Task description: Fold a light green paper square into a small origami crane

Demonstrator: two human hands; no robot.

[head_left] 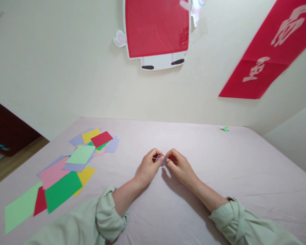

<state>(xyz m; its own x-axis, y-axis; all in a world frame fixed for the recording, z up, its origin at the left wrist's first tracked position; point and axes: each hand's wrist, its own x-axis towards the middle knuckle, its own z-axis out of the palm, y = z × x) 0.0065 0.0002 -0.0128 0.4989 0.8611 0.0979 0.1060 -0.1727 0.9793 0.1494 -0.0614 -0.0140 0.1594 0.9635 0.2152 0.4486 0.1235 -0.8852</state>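
Note:
A small purple piece of paper [162,161], apparently folded, is held just above the cloth-covered table [219,170]. My left hand [151,165] pinches its left side between thumb and fingers. On the opposite side, my right hand [179,165] is closed on the paper with thumb and forefinger. The two hands nearly meet at the fingertips, which hide part of the paper, so its exact folds cannot be made out.
Loose coloured sheets lie at the left, among them a dark green sheet [63,191], a pink sheet [54,173] and a red sheet [102,139]. A small light green folded paper [224,128] rests near the far right edge. Behind the table rises a wall [91,75].

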